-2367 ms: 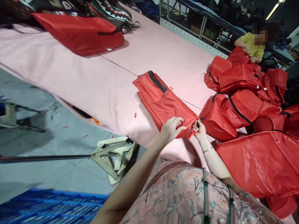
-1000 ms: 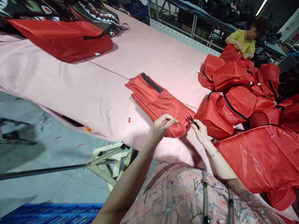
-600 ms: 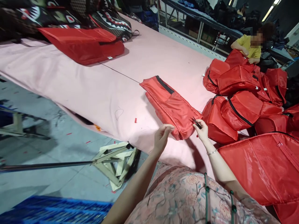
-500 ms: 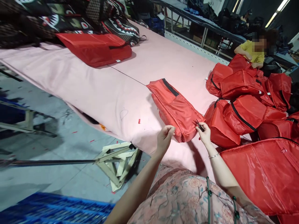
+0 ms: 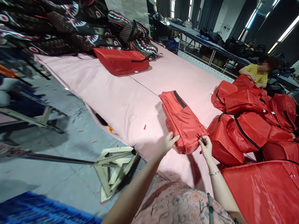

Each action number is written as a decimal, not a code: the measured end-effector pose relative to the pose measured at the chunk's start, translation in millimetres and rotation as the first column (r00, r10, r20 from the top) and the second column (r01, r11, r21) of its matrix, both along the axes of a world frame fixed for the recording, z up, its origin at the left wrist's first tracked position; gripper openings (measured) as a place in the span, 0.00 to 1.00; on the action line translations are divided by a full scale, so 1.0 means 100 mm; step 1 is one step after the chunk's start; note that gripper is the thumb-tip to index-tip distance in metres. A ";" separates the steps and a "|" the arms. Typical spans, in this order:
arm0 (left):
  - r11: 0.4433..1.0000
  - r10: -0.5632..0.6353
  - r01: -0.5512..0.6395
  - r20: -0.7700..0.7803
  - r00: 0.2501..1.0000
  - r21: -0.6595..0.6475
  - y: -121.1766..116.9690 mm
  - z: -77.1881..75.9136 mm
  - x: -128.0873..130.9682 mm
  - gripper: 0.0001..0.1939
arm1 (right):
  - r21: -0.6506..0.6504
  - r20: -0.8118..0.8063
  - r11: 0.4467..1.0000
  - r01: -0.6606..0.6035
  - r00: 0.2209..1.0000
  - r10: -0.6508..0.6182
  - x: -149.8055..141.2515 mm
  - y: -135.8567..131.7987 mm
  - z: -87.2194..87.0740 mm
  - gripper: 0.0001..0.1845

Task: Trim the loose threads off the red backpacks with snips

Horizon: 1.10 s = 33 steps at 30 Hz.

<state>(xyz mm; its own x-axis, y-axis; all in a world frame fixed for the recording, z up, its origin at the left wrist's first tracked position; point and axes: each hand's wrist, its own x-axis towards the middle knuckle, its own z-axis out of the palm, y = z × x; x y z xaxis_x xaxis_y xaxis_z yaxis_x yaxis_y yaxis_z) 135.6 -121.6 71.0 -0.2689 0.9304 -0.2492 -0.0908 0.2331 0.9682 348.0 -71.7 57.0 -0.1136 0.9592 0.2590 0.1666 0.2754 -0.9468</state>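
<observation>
A red fabric bag (image 5: 184,121) with a black strip near its far end lies tilted on the pink-covered table in front of me. My left hand (image 5: 171,142) is closed on its near left edge, thumb on top. At the near right corner, my right hand (image 5: 206,147) holds small dark thread snips (image 5: 203,140), points towards the bag. The right fingertips touch the bag's edge; whether they also grip the fabric I cannot tell. A bracelet circles my right wrist.
Several red bags (image 5: 249,129) are heaped at right. Another red bag (image 5: 123,61) lies farther back beside dark patterned backpacks (image 5: 91,40). The pink table cover (image 5: 116,105) drops off at left above a trestle leg (image 5: 114,168). Across the table works a person in yellow (image 5: 251,70).
The view has tilted up, so everything sits lower in it. My left hand, earlier pinched at the bag's edge, now has its thumb laid over that edge. The right hand keeps the snips.
</observation>
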 end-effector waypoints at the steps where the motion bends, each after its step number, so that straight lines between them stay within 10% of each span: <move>1: 1.000 -0.023 0.023 0.074 0.997 -0.002 -0.01 0.02 0.00 0.23 | 0.002 0.006 1.000 -0.005 1.000 0.005 0.01 0.00 0.00 0.12; 6: 0.999 -0.027 0.037 0.256 0.966 -0.035 -0.02 0.00 -0.03 0.25 | -0.013 0.035 1.000 0.002 0.999 -0.002 0.00 0.00 0.00 0.13; 16: 0.933 0.360 -0.355 -0.110 0.926 0.059 1.00 0.10 -0.83 0.37 | -0.014 0.022 1.000 -0.002 1.000 0.002 -0.06 -0.09 -0.02 0.16; 33: 0.960 0.086 -0.100 0.064 0.994 0.261 1.32 -0.14 -1.04 0.29 | -0.031 -0.084 0.991 0.131 0.987 -0.133 0.14 -0.06 -0.14 0.15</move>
